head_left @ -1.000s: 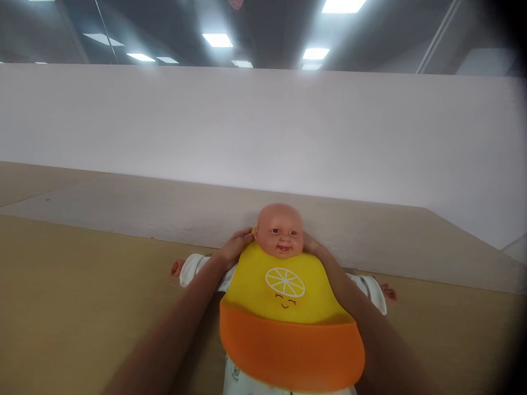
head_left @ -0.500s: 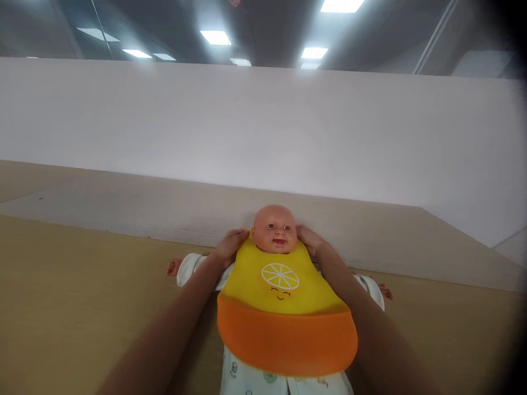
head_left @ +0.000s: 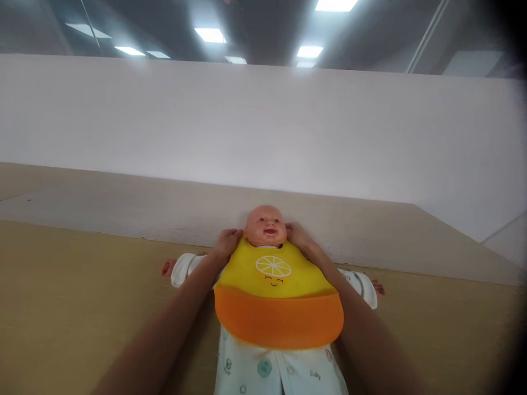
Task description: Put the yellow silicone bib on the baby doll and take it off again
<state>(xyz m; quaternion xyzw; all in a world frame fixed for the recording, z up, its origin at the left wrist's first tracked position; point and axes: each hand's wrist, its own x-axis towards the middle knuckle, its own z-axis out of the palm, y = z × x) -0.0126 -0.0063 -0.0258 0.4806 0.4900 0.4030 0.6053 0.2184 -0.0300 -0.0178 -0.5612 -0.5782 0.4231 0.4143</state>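
Yellow bib (head_left: pixel 274 274), orange pocket, smiling lemon print

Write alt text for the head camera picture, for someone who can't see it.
The left hand and right hand sit at the neck of a baby doll, one on each side, at the top corners of its yellow and orange bib. The doll lies face up on a tan table, arms spread, before a white wall.
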